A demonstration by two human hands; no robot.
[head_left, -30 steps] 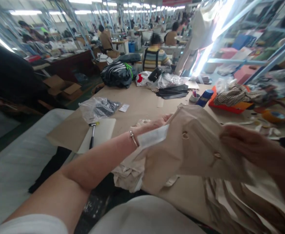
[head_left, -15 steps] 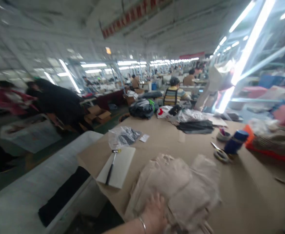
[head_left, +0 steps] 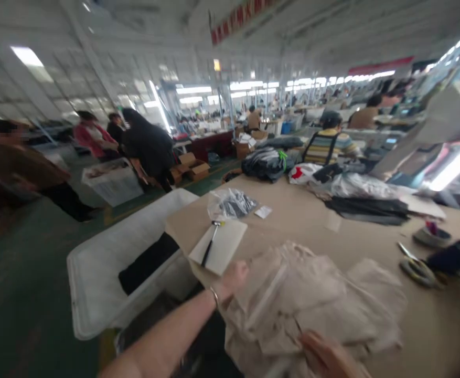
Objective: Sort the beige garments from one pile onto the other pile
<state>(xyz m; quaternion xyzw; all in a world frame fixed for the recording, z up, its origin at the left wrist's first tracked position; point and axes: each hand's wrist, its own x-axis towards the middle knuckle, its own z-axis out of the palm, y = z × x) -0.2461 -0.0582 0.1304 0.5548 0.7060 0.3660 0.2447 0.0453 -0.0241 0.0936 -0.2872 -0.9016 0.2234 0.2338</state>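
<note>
A crumpled beige garment (head_left: 308, 283) is spread over the near part of the brown table. My left hand (head_left: 234, 278), with a bracelet at the wrist, is closed at the garment's left edge and appears to pinch the cloth. Low in the view, my right hand (head_left: 326, 353) has its fingers closed around a small thin tool with a dark pointed tip (head_left: 298, 326), held over the garment. Most of that tool is hidden by the fingers, so its exact kind does not show.
Left of the garment, a dark-handled hammer-like tool (head_left: 211, 244) lies on a pale board (head_left: 230, 244). A white bin (head_left: 92, 310) holding dark cloth (head_left: 149, 262) stands beside the table (head_left: 285, 210). Scissors (head_left: 416, 268) lie at right. Several people work beyond.
My view has swung left. My left hand has gone from lying on the garment to its left edge and closed. My right hand has come into view with the small tool.
</note>
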